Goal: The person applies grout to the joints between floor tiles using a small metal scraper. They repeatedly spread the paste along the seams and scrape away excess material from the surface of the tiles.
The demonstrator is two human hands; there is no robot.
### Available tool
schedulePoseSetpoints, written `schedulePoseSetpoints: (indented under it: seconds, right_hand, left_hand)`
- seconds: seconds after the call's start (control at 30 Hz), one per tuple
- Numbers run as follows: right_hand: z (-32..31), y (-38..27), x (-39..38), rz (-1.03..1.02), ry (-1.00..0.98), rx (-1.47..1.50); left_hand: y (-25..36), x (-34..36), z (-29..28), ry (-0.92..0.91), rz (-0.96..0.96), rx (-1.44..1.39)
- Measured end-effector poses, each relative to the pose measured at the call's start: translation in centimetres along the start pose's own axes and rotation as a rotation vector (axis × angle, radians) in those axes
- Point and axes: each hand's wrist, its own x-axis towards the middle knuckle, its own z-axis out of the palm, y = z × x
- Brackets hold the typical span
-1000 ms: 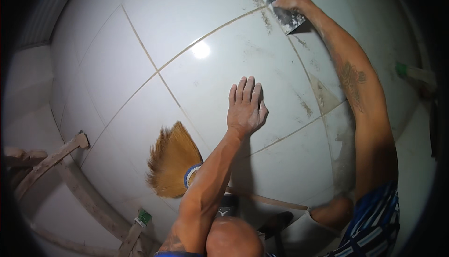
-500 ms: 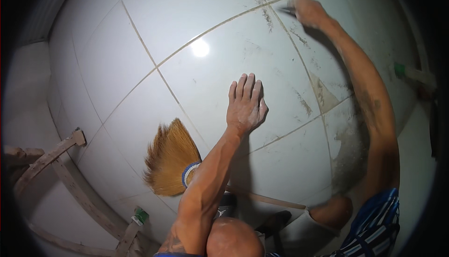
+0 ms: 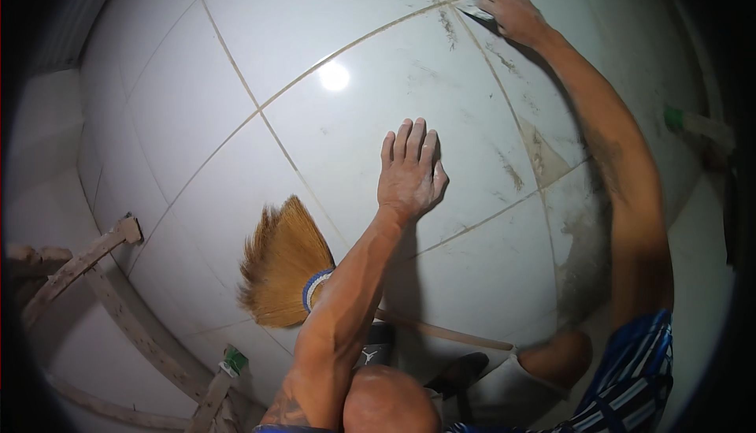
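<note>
My left hand (image 3: 410, 171) lies flat on the white tiled floor (image 3: 346, 157), fingers stretched out, holding nothing. At the far right my right hand (image 3: 516, 17) is closed around a small flat metal scraper (image 3: 478, 13), its handle hidden in the fingers. The scraper's tip is at the grout line (image 3: 465, 1), close to a crossing of tile joints. Dirt smears (image 3: 450, 29) mark the tile and joint just left of it. A straw broom (image 3: 285, 263) lies beside my left forearm, its thin handle (image 3: 441, 330) running behind the arm toward my foot.
Wooden legs and rails (image 3: 118, 232) with green wrapping on one end stand at the left. Another green-wrapped leg (image 3: 685, 120) is at the far right. A grey patch of dust or mortar (image 3: 583, 252) spreads beside my right arm. My knee (image 3: 391, 401) is at the bottom.
My right hand has shifted slightly left and upward with the scraper along the grout line. The left hand stays flat on the tile; the whole view has drifted a little.
</note>
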Motion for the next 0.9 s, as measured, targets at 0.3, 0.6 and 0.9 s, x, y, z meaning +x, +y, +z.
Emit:
schedulePoseSetpoints:
  seconds: [0.3,0.6,0.9]
  right_hand:
    - [0.3,0.4,0.1,-0.041,0.064,0.084]
    - [1.4,-2.2,-0.7,0.075,0.119,0.006]
    - [-1.5,-0.7,6.0,0.469,-0.256,0.410]
  left_hand:
    - [0.1,-0.3,0.2,-0.009,0.006,-0.004]
    - [-0.6,-0.2,-0.2,0.001,0.009,0.023]
    - [-2.0,-1.0,-0.5,0.015,0.001,0.012]
